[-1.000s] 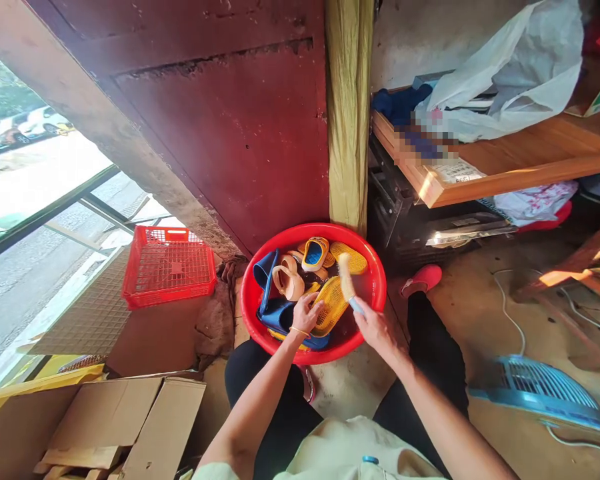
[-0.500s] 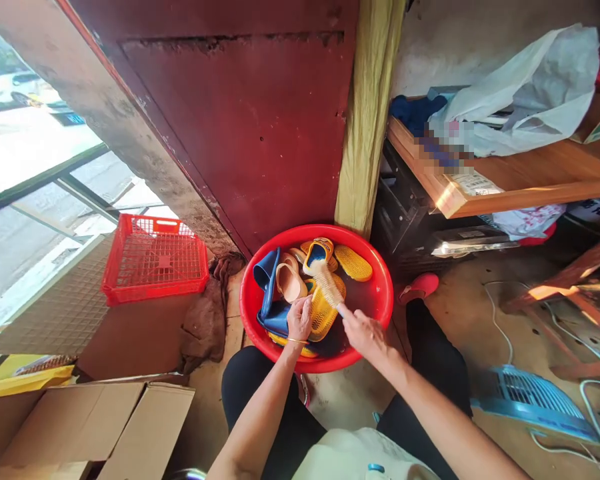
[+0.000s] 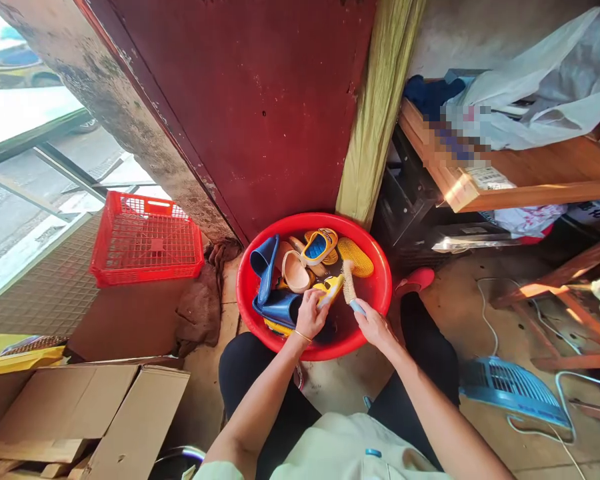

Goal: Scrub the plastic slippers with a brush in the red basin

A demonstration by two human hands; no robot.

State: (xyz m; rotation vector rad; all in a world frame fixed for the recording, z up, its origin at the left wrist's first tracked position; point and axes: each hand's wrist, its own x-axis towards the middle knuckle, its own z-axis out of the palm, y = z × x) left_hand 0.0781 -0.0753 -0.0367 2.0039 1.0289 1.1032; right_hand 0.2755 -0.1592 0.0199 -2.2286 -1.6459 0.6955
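A red basin (image 3: pixel 379 280) with dark water stands on the floor between my knees. My left hand (image 3: pixel 313 316) grips a yellow slipper (image 3: pixel 331 291), turned up on its edge near the basin's middle. In my right hand (image 3: pixel 373 325) is the blue-grey handle of a scrubbing brush (image 3: pixel 349 283); its pale bristled head is beside the slipper. Left of my left hand lie blue slippers (image 3: pixel 266 283) and a beige clog (image 3: pixel 295 270). Farther back are a yellow slipper with a blue insole (image 3: pixel 319 247) and another yellow slipper, sole up (image 3: pixel 355 257).
To the left sit a red plastic crate (image 3: pixel 150 241), a brown cloth (image 3: pixel 200 310) and an opened cardboard box (image 3: pixel 70 407). A red door (image 3: pixel 260 133) rises behind the basin. On the right are a wooden shelf (image 3: pixel 535 190), a blue fan cover (image 3: pixel 515 390) and loose cords.
The yellow slipper has been turned from sole-up onto its edge in my left hand. The brush has shifted right and swung more upright. The camera view has shifted slightly.
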